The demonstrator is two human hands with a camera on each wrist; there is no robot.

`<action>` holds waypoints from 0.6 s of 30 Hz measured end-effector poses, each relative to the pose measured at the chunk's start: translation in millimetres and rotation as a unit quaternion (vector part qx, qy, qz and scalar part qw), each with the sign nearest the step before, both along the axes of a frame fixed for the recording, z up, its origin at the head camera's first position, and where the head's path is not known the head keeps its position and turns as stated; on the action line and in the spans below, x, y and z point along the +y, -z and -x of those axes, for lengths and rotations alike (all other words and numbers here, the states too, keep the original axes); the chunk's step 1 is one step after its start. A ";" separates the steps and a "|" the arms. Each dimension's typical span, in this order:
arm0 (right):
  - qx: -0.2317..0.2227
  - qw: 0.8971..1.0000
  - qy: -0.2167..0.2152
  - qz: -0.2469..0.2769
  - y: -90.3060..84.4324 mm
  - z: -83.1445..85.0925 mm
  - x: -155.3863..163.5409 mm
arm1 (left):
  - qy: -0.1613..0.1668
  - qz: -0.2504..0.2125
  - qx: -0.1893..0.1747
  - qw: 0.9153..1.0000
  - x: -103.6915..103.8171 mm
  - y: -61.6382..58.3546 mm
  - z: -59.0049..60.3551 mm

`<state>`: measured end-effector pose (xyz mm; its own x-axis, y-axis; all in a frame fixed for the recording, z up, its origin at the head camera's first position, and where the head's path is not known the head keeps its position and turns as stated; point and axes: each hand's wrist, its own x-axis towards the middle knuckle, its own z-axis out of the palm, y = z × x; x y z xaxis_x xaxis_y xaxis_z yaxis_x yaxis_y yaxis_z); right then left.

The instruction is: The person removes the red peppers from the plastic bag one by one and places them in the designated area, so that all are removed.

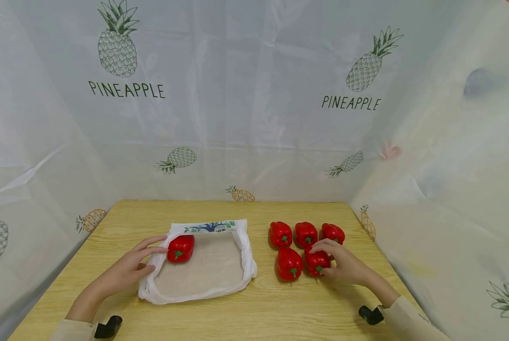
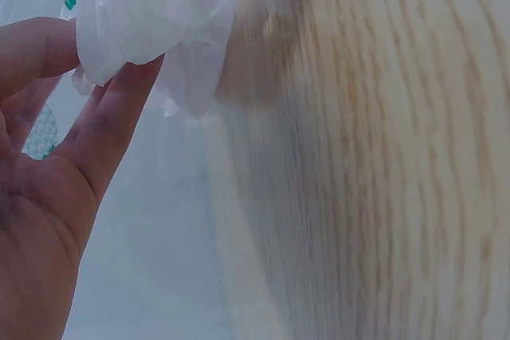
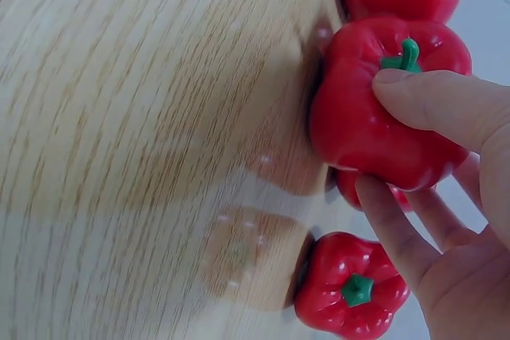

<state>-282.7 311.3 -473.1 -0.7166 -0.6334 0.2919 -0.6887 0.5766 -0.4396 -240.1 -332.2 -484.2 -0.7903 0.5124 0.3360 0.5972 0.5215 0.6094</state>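
Observation:
My left hand is at the left side of a white plastic bag, which lies with its mouth spread wide. Its fingers reach over the rim while the thumb sits lower on the outside; in the left wrist view, plastic lies between them. Inside the bag, at the upper left, is one red bell pepper with a green stem. My right hand grips another bell pepper, thumb beside its stem and fingers round the far side. This pepper is the front right one of a cluster.
Behind the gripped pepper stand three more peppers, the left, middle and right. Another pepper is just to its left. The wooden table meets a pineapple-print curtain at the back and sides.

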 end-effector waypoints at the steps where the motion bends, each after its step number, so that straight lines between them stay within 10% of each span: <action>1: 0.001 1.000 -0.001 0.001 0.3 0.1 0.4 | 0.000 0.000 -0.001 1.000 0.1 0.0 0.0; 18: -0.017 1.000 -0.016 -0.015 -17.1 -4.1 4.6 | -0.005 -0.002 -0.011 1.000 1.8 -1.2 -1.0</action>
